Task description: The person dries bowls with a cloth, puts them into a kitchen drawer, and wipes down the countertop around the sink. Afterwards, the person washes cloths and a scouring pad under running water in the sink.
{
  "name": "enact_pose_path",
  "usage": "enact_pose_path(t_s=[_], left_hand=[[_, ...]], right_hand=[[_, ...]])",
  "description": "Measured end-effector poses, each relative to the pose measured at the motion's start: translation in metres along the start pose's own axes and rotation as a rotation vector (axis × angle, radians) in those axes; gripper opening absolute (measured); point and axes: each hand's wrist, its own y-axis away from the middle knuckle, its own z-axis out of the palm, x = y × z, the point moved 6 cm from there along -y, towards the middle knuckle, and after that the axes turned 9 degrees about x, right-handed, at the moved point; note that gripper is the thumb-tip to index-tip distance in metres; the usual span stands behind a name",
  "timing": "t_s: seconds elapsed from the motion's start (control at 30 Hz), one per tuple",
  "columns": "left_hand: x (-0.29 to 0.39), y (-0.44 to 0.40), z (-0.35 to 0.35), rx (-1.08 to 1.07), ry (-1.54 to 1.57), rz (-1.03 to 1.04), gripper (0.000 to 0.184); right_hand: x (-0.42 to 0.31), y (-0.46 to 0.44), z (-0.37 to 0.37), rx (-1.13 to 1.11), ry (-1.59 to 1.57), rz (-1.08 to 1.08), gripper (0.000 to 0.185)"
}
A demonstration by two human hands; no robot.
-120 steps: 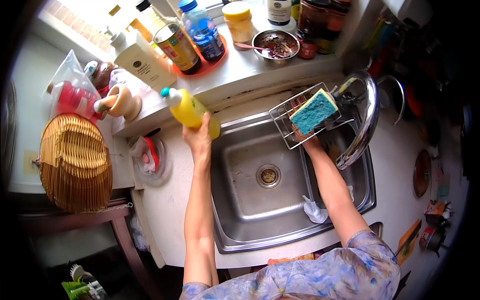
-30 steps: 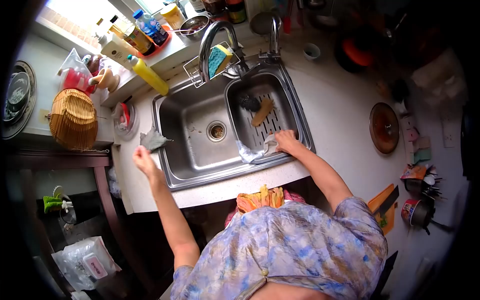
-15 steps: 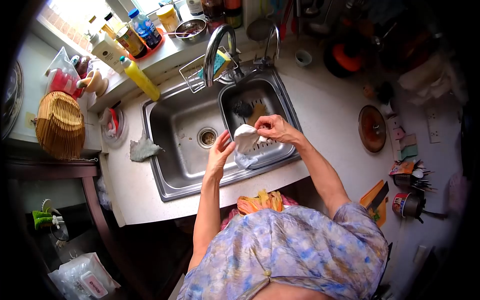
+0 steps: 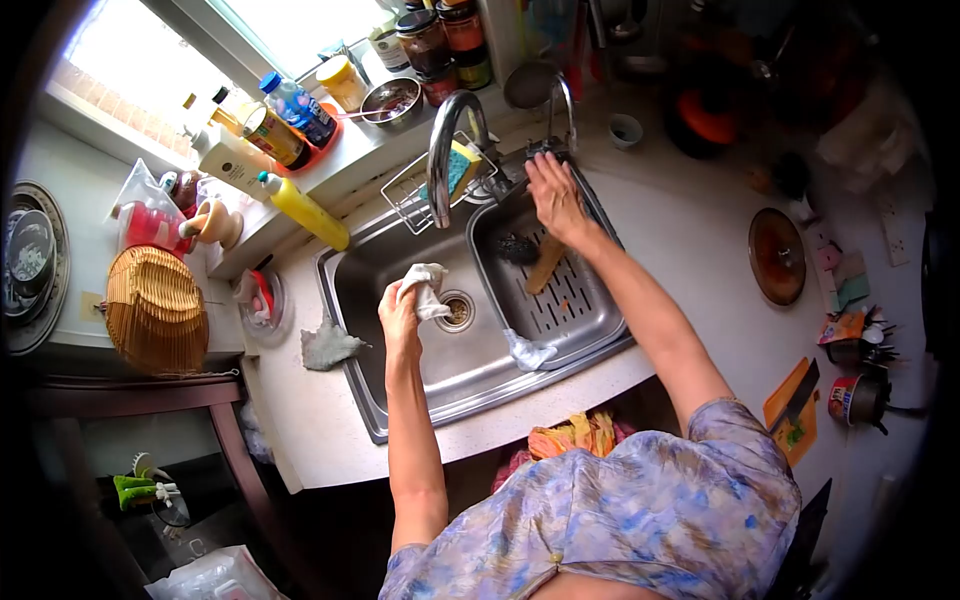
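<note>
Over the large sink basin (image 4: 400, 355), my left hand (image 4: 400, 308) grips a white cloth (image 4: 426, 288) that hangs near the drain. My right hand (image 4: 556, 196), holding nothing, has its fingers stretched out beside the base of the faucet (image 4: 440, 165), above the back rim of the small basin. In the small basin lie a dark scrubber (image 4: 517, 249) and a brown pad (image 4: 545, 264). A second white cloth (image 4: 528, 351) drapes over the basin's front edge. A grey rag (image 4: 330, 346) rests on the counter left of the sink.
A yellow bottle (image 4: 304, 212) stands at the sink's back left. The wire rack (image 4: 408, 196) holds a blue and yellow sponge (image 4: 460, 170). Bottles, jars and a metal bowl (image 4: 392, 100) line the sill. A round lid (image 4: 777, 256) lies at the right.
The white cloth has passed from my right hand to my left hand, which has moved left over the large basin. My right hand has moved back toward the faucet and opened.
</note>
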Motion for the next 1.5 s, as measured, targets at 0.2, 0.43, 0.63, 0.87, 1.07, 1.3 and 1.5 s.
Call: enact_pose_path(t_s=[0.2, 0.43, 0.63, 0.87, 1.07, 1.3, 1.5], left_hand=[[-0.012, -0.032, 0.027, -0.215, -0.105, -0.186, 0.026], [-0.030, -0.035, 0.065, -0.303, 0.064, -0.375, 0.033], [-0.028, -0.033, 0.076, -0.298, 0.045, -0.376, 0.030], [-0.018, -0.023, 0.082, -0.300, 0.057, -0.322, 0.029], [-0.011, -0.013, 0.086, -0.307, 0.033, -0.282, 0.037], [-0.018, -0.019, 0.079, -0.341, 0.083, -0.214, 0.035], [0.005, -0.003, 0.072, -0.275, -0.023, -0.181, 0.026]], right_hand=[[0.019, -0.018, 0.022, -0.069, -0.199, 0.018, 0.019], [0.020, -0.007, 0.026, -0.243, -0.114, 0.058, 0.018], [0.020, -0.002, 0.025, -0.220, -0.167, 0.070, 0.018], [0.002, -0.001, 0.014, -0.113, 0.103, -0.044, 0.023], [-0.068, 0.017, -0.006, -0.058, -0.177, -0.100, 0.030], [-0.045, 0.021, 0.005, 0.016, -0.208, 0.025, 0.014], [-0.053, 0.017, 0.001, 0.009, -0.310, -0.017, 0.009]])
